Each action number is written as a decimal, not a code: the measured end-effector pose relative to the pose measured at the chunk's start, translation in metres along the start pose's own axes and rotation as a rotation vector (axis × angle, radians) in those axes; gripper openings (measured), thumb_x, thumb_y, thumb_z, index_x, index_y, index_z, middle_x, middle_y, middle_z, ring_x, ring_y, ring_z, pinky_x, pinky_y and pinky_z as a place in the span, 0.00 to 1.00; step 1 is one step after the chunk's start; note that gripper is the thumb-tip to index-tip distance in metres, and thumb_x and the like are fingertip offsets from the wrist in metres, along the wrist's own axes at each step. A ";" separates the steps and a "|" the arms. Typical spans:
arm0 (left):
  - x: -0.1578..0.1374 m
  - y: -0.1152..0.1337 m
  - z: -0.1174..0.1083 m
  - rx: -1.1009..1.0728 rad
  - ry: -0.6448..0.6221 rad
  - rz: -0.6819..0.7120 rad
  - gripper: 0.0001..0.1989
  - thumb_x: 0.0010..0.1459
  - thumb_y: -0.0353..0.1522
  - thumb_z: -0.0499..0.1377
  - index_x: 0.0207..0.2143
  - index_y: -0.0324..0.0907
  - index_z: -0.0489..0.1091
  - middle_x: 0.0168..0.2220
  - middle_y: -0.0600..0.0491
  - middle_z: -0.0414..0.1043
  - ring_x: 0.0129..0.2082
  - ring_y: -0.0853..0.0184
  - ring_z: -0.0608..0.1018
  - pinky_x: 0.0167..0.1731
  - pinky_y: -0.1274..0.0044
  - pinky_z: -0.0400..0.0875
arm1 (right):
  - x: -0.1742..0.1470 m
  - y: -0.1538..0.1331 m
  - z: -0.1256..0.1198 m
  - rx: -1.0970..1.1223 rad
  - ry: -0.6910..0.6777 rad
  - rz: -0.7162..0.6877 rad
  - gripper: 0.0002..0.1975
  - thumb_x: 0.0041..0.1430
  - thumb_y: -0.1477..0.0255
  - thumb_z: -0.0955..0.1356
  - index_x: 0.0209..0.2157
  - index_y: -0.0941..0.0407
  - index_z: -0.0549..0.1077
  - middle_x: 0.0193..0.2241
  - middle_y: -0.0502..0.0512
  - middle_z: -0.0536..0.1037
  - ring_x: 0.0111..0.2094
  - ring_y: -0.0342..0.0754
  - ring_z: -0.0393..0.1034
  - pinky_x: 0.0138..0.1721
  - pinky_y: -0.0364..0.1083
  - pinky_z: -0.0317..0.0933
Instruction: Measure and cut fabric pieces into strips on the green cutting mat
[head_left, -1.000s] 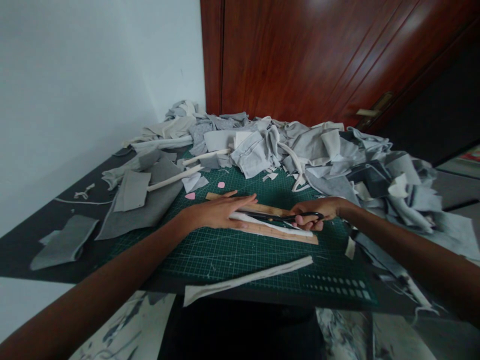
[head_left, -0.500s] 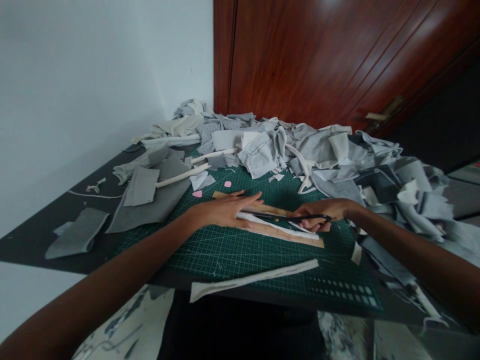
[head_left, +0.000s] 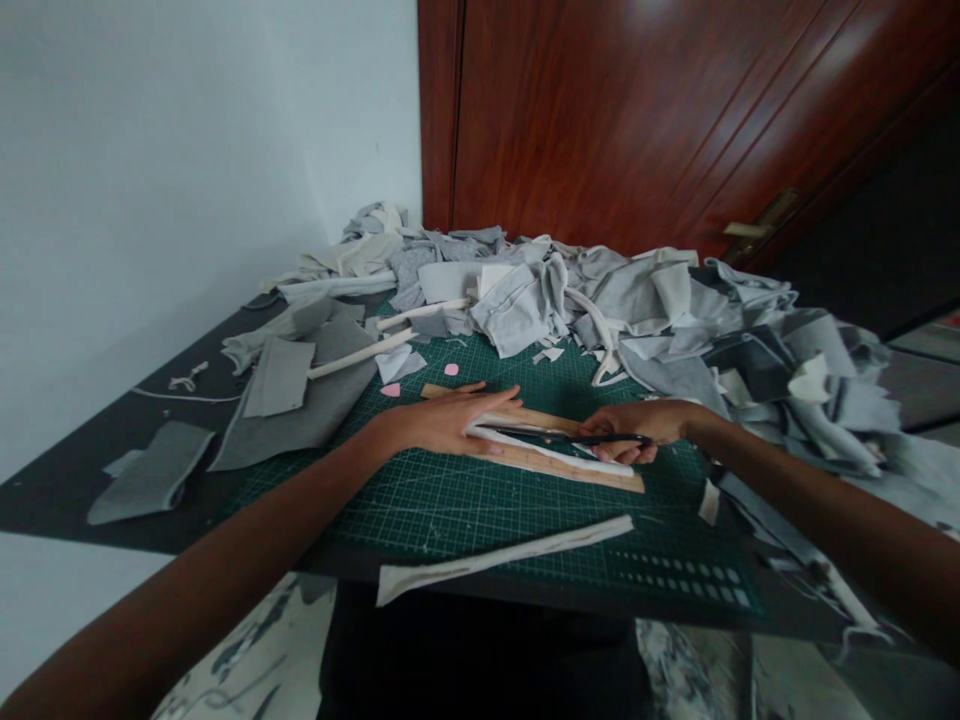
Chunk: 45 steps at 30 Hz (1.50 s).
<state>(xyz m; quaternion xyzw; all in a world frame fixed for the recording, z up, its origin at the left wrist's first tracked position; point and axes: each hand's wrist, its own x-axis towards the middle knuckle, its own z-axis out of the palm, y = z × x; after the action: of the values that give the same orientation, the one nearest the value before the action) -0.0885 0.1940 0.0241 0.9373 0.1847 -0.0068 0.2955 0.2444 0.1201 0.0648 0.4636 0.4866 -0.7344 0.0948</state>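
Stretched out flat, my left hand (head_left: pixel 446 420) presses a narrow white fabric strip (head_left: pixel 551 457) down, its fingers spread and pointing right. Black-handled scissors (head_left: pixel 596 438) are gripped in my right hand (head_left: pixel 636 425). Their blades point left along the strip, reaching close to my left fingers. Beneath the fabric lies a wooden ruler-like strip (head_left: pixel 634 483); another wooden edge (head_left: pixel 547 420) shows behind the scissors. Whether these are one piece I cannot tell. Everything rests on a green cutting mat (head_left: pixel 450 505).
A long cream fabric strip (head_left: pixel 510 560) lies at the mat's front edge. Grey and white fabric scraps (head_left: pixel 637 290) are heaped along the back and right. Folded grey cloth (head_left: pixel 157 470) sits at the left. Two small pink pieces (head_left: pixel 391 390) lie beyond my left hand.
The whole view has shifted slightly. The scissors' blades look a little closer together, and the fabric near them has moved slightly. My left hand stays in place on the strip.
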 end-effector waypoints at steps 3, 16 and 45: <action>-0.003 0.002 -0.002 0.004 -0.007 0.008 0.51 0.65 0.61 0.53 0.77 0.52 0.32 0.77 0.52 0.44 0.76 0.45 0.43 0.72 0.55 0.44 | 0.002 0.005 -0.002 0.012 -0.010 -0.042 0.24 0.57 0.56 0.77 0.34 0.55 0.63 0.17 0.35 0.57 0.14 0.31 0.43 0.12 0.32 0.43; -0.030 -0.031 -0.036 0.157 -0.097 -0.097 0.44 0.62 0.60 0.59 0.74 0.59 0.50 0.77 0.48 0.30 0.76 0.41 0.34 0.68 0.42 0.31 | 0.008 0.000 0.001 0.011 -0.024 -0.100 0.28 0.54 0.49 0.76 0.35 0.56 0.64 0.20 0.39 0.62 0.15 0.32 0.48 0.12 0.33 0.45; -0.026 -0.037 -0.036 0.125 -0.165 -0.112 0.54 0.55 0.65 0.60 0.75 0.57 0.44 0.78 0.49 0.25 0.76 0.44 0.30 0.68 0.44 0.24 | 0.026 -0.024 0.008 -0.023 -0.040 -0.101 0.34 0.48 0.43 0.77 0.29 0.55 0.61 0.19 0.37 0.62 0.13 0.31 0.51 0.10 0.33 0.45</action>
<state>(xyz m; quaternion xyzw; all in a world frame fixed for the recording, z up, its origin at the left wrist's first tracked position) -0.1288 0.2332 0.0362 0.9384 0.2112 -0.1119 0.2496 0.2108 0.1341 0.0603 0.4227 0.5159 -0.7416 0.0725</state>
